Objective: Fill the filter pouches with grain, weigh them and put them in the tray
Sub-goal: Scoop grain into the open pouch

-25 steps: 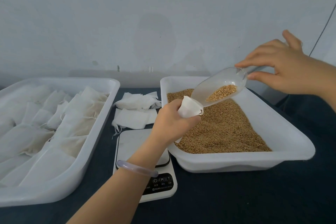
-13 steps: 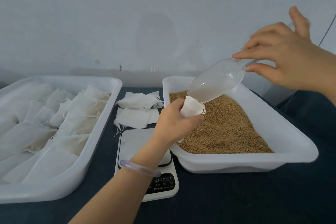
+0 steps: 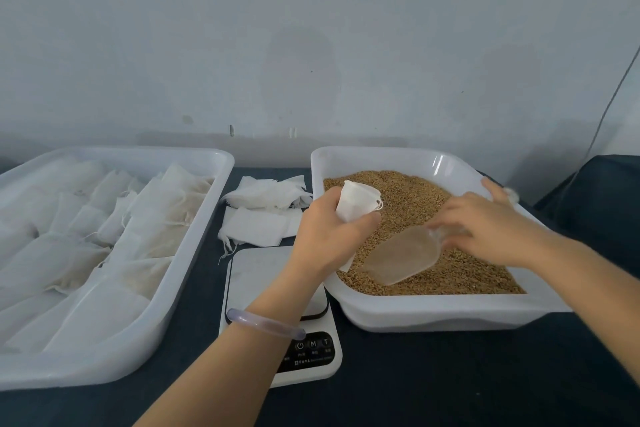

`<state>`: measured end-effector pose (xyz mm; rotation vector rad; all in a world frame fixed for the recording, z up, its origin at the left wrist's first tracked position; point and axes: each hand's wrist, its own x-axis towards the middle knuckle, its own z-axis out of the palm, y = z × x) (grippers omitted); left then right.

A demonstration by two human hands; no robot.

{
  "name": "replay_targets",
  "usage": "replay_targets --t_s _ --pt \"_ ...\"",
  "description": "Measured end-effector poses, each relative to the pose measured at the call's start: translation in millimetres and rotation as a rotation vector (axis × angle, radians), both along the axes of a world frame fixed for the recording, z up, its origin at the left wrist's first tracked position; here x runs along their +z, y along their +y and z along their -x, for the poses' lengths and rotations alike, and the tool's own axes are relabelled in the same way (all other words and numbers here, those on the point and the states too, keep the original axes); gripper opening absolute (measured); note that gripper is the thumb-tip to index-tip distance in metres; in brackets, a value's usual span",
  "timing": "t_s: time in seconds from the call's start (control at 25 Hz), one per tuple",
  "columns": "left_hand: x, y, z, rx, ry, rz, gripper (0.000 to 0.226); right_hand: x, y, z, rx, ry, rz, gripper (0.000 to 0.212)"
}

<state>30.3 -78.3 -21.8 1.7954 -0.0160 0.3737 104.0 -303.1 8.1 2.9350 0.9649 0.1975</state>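
Head view. Left hand grips the pouch, with the fingers curled round its body. The mouth is open and tilted up-right, above the left part of the grain. How full the pouch is cannot be told.

Right hand is low over the grain, fingers closed on the handle end of the scoop. The hand is blurred, so the exact grip is unclear. The scoop bowl lies on the grain near the front wall of the grain tray, just below the left hand.

Risks, as judged:
- The scoop lip looks wider than the pouch mouth, so a fast tip would send grain past it.
- The pouch is soft, and a tighter squeeze could fold the mouth shut mid-pour.
- A spill falls back into the grain only while the pouch is over that tray. Drift left and grains land on the scale, skewing the reading.
- The left forearm passes above the scale, and a brush could upset its zero.
- Digging close to the front wall may push grain over the rim onto the bench.

Spare pouches lie behind the scale. Filled pouches lie in the left tray.
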Motion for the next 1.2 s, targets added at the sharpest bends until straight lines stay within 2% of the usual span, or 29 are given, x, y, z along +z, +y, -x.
replay_targets --t_s 0.24,0.36,0.48,0.76,0.88,1.0,1.2 --pt "-1.8 0.5 -1.0 0.009 -0.001 -0.009 0.02 -14.6 0.8 -1.4 0.006 0.226 -0.181 0.026" --pt "-2.1 0.6 -1.0 0.016 0.001 -0.011 0.021 -10.2 -12.3 -1.0 -0.021 0.299 -0.237 0.027" --pt "-0.7 -0.3 0.2 0.018 0.006 -0.003 0.026 1.2 -21.3 3.5 -0.006 0.352 -0.382 0.029" --pt "1.4 -1.7 1.8 0.013 0.008 -0.03 0.036 64.1 -31.7 3.2 0.019 0.215 -0.551 0.03" --pt "1.0 -1.5 1.4 0.013 0.01 -0.043 0.034 90.9 -25.5 4.0 0.095 0.106 -0.463 0.03" --pt "-0.9 -0.7 0.2 0.014 0.014 -0.078 0.031 107.3 -20.8 5.0 0.12 -0.091 -0.309 0.027" --pt "-1.6 -1.2 -0.4 0.02 0.002 -0.149 0.035 120.1 -9.0 11.8 0.18 -0.39 -0.185 0.028"
